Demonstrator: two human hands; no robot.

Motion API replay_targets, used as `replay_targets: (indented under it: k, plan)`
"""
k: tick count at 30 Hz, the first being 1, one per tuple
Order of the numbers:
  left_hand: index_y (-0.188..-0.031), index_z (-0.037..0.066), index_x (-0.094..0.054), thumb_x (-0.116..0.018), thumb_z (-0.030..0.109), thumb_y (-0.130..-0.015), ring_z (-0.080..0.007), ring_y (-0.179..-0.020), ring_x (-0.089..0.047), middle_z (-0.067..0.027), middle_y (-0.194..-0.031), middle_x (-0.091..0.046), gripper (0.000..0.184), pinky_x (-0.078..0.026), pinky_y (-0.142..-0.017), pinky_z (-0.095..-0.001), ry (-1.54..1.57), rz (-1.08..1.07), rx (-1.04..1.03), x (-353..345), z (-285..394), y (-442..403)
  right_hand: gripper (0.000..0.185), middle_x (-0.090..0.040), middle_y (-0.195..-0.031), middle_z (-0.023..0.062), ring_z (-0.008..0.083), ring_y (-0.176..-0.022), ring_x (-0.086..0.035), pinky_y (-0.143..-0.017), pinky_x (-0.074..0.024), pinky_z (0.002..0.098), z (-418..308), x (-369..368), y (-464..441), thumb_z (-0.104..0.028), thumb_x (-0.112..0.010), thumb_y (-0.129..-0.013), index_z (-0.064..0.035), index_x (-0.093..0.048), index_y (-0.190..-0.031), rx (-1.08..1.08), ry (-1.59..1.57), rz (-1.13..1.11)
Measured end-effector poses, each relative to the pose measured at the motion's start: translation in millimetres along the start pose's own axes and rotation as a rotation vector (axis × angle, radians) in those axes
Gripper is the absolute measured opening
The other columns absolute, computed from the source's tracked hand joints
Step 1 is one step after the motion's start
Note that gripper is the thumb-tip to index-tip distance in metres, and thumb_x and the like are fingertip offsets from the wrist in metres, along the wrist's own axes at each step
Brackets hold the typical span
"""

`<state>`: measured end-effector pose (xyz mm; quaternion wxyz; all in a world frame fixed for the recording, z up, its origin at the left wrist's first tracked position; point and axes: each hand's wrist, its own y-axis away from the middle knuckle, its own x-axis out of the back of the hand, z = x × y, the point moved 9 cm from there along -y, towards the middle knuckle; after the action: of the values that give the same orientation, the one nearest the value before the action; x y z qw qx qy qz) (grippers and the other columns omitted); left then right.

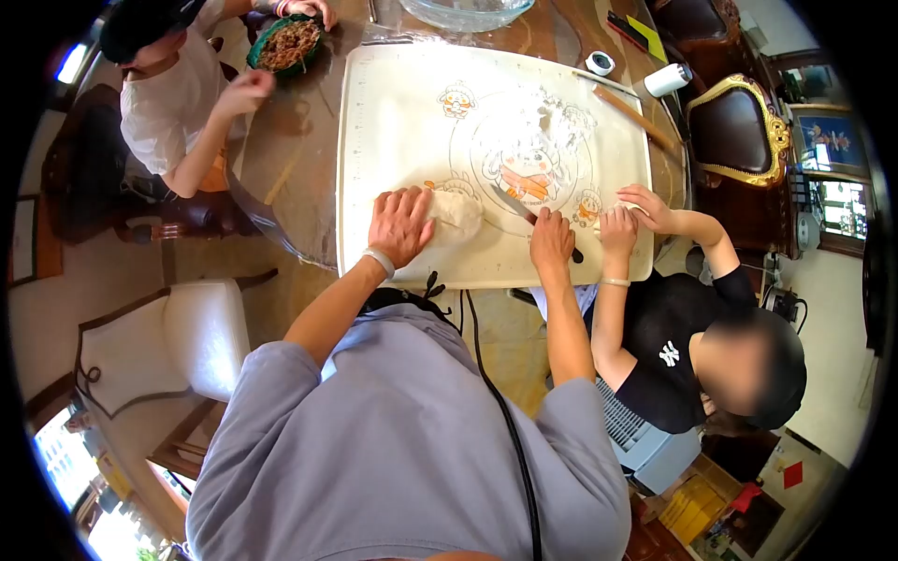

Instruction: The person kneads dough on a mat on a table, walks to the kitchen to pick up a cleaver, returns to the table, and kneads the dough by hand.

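A pale lump of dough [455,218] lies near the front edge of a printed cream mat [393,103]. My left hand [402,224] rests at the dough's left side, fingers stretched out and thumb against it. In my right hand [552,238] is a knife [514,204], its fingers closed around the dark handle. The blade points up and left, a little to the right of the dough and apart from it. Just right of the knife, another person's hands [636,215] work at a small pale piece that is mostly hidden.
A rolling pin [638,120] lies at the mat's right edge, near a white bottle [667,80]. Loose flour [552,117] is scattered on the mat. A glass bowl [468,13] stands at the back. At the left, a person holds a green bowl of filling [288,45].
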<state>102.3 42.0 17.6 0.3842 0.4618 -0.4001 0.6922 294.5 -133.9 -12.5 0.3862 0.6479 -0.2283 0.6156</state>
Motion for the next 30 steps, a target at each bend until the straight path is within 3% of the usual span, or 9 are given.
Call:
replay_targets:
  k: [7, 11, 15, 16, 21, 25, 26, 27, 30]
  plan:
    - [-0.128, 0.007, -0.047, -0.053, 0.033, -0.087, -0.0282, -0.113, -0.047, -0.0119, -0.124, -0.050, 0.049, -0.031, -0.102, -0.0445, 0.058, 0.013, 0.025, 2, -4, 3, 0.026, -0.052, -0.107, 0.0160, 0.0339, -0.105, -0.052, -0.081, -0.0461, 0.0478, 16, -3, 14, -0.011, -0.063, -0.082, -0.0052, -0.052, -0.106, 0.010, -0.036, 0.024]
    - [-0.128, 0.006, -0.046, -0.053, 0.034, -0.087, -0.0275, -0.114, -0.047, -0.0113, -0.123, -0.051, 0.050, -0.031, -0.102, -0.0441, 0.053, 0.033, 0.020, 6, -4, 6, 0.022, -0.050, -0.098, 0.0173, 0.0371, -0.098, -0.052, -0.082, -0.0454, 0.0480, 7, -2, 15, -0.001, -0.058, -0.081, -0.0028, -0.051, -0.102, 0.145, -0.202, 0.108]
    - [-0.130, 0.007, -0.045, -0.053, 0.034, -0.088, -0.0287, -0.117, -0.046, -0.0122, -0.125, -0.050, 0.050, -0.030, -0.103, -0.0458, 0.121, 0.028, 0.037, 6, -5, 7, 0.029, -0.054, -0.104, 0.0187, 0.0361, -0.101, -0.053, -0.080, -0.0459, 0.0449, -32, 42, 15, -0.001, -0.057, -0.082, -0.0013, -0.051, -0.111, 0.298, -0.348, 0.229]
    - [-0.131, 0.007, -0.045, -0.052, 0.034, -0.089, -0.0294, -0.119, -0.045, -0.0126, -0.126, -0.049, 0.050, -0.029, -0.104, -0.0467, 0.154, 0.037, 0.054, 7, -7, 8, 0.034, -0.057, -0.099, 0.0145, 0.0298, -0.093, -0.057, -0.075, -0.0470, 0.0403, -44, 49, 10, -0.004, -0.060, -0.083, 0.0001, -0.050, -0.114, 0.364, -0.408, 0.272]
    - [-0.131, 0.009, -0.047, -0.044, 0.039, -0.095, -0.0289, -0.129, -0.037, -0.0137, -0.136, -0.044, 0.047, -0.023, -0.106, -0.0533, 0.228, 0.169, 0.179, 5, -14, 14, 0.031, -0.058, -0.090, -0.0006, 0.0094, -0.078, -0.054, -0.064, -0.0433, 0.0242, -99, 29, -16, -0.014, -0.064, -0.087, -0.0021, -0.054, -0.113, 0.045, -1.535, -0.304]
    - [-0.119, 0.005, -0.060, -0.045, 0.039, -0.098, -0.0299, -0.116, -0.053, -0.0155, -0.114, -0.061, 0.044, -0.034, -0.103, -0.0405, 1.039, 0.092, 0.397, -3, -30, -4, 0.026, -0.059, -0.092, 0.0006, 0.0087, -0.081, -0.055, -0.070, -0.0440, 0.0223, -134, 50, 6, -0.015, -0.060, -0.091, -0.0036, -0.055, -0.115, 0.127, -1.738, -0.323]
    - [-0.113, -0.001, -0.064, -0.050, 0.041, -0.097, -0.0236, -0.101, -0.060, -0.0124, -0.102, -0.067, 0.047, -0.041, -0.095, -0.0327, 1.454, 0.076, 0.512, -13, -25, -9, 0.025, -0.059, -0.093, 0.0011, 0.0097, -0.082, -0.055, -0.074, -0.0438, 0.0227, -136, 56, 18, -0.014, -0.059, -0.092, -0.0024, -0.055, -0.113, 0.095, -1.705, -0.343]
    - [-0.114, -0.003, -0.063, -0.055, 0.040, -0.095, -0.0156, -0.096, -0.058, -0.0106, -0.105, -0.066, 0.048, -0.041, -0.092, -0.0306, 1.614, 0.000, 0.595, -8, -16, -15, 0.025, -0.059, -0.093, 0.0010, 0.0097, -0.082, -0.054, -0.074, -0.0437, 0.0229, -136, 50, 28, -0.014, -0.059, -0.091, -0.0020, -0.055, -0.113, 0.122, -1.666, -0.344]
    - [-0.109, 0.001, -0.065, -0.058, 0.032, -0.094, -0.0113, -0.093, -0.059, -0.0042, -0.101, -0.066, 0.034, -0.042, -0.089, -0.0293, 1.737, -0.242, 0.599, -8, 0, -24, 0.023, -0.059, -0.087, 0.0019, 0.0104, -0.079, -0.053, -0.072, -0.0438, 0.0251, -128, 39, 50, -0.015, -0.059, -0.090, -0.0014, -0.057, -0.109, 0.154, -1.506, -0.228]
